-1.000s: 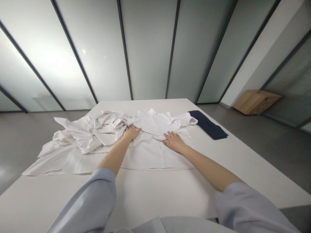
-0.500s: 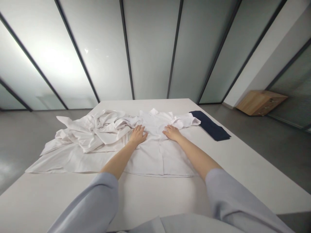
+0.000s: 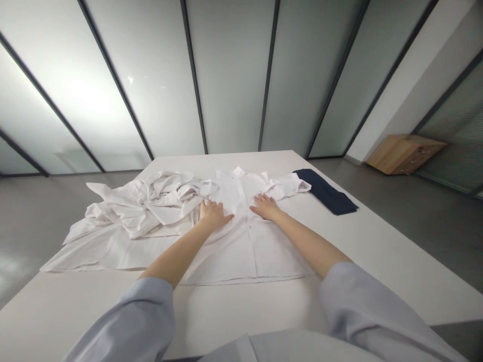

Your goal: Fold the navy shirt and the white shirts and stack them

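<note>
A white shirt (image 3: 247, 246) lies spread on the table in front of me, its collar at the far end and its lower hem towards me. On the shirt's left side rests my left hand (image 3: 214, 215), fingers slightly bent and thumb stretched away from them. My right hand (image 3: 266, 207) lies palm down on the right side of the front, its fingers spread. Neither hand grips the cloth. Left of the shirt is a rumpled heap of white clothes (image 3: 151, 201), close beside my left hand. A short sleeve (image 3: 294, 185) of the shirt reaches out to the right.
A folded dark navy cloth (image 3: 328, 193) lies near the right edge of the white table (image 3: 362, 251). Beyond the table stand frosted glass panels (image 3: 230, 75) with dark frames. A wooden cabinet (image 3: 403, 155) is on the floor at the right.
My left hand has slid a little towards me, its thumb now further out. The shirt's hem has come nearer and spread left. My right hand has barely shifted.
</note>
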### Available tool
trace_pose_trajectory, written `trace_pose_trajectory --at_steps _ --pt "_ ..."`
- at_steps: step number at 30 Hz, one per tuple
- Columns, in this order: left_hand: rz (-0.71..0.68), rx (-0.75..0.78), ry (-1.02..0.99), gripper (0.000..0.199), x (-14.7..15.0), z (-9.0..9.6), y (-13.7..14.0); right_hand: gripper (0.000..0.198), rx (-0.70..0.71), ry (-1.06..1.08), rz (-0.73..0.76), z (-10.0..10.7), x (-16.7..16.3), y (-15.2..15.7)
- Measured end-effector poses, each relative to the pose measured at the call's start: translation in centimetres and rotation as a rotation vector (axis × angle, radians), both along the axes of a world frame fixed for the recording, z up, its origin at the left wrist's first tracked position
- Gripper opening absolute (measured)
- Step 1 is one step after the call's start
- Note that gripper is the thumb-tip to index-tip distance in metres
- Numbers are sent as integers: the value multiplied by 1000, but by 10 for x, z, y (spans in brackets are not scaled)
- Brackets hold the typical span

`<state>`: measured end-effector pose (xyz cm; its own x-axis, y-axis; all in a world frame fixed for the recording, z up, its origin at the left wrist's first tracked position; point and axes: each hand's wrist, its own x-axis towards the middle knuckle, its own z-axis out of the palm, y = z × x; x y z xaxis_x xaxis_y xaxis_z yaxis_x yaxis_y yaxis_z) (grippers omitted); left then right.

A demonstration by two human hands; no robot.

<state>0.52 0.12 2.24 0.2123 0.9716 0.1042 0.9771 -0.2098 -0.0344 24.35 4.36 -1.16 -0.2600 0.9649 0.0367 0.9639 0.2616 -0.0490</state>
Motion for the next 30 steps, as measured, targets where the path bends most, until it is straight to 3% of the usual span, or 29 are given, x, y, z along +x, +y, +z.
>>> trace_pose_trajectory --at_steps 4,7,10,13,17,21,24,30 --pt "-236 85 -33 52 4 2 21 48 80 -64 190 12 -3 -26" --pt "-229 -26 -55 54 6 -14 31 41 102 -32 259 18 -5 -31" --pt "-145 -90 -66 60 1 -28 38 47 66 -13 111 12 1 -21" --pt "-107 -127 -65 69 -11 -31 45 55 13 -8 -33 2 18 -4" --pt "-82 -117 -64 71 -24 -27 51 52 20 34 -59 -3 36 13" --pt "-87 40 -109 57 -26 -28 47 43 145 85 -86 -3 38 13" --pt "-111 146 -170 42 -26 -29 40 46 264 127 -241 -4 38 9" --pt "-140 180 -217 28 -29 -29 35 66 176 193 -518 -3 40 12"
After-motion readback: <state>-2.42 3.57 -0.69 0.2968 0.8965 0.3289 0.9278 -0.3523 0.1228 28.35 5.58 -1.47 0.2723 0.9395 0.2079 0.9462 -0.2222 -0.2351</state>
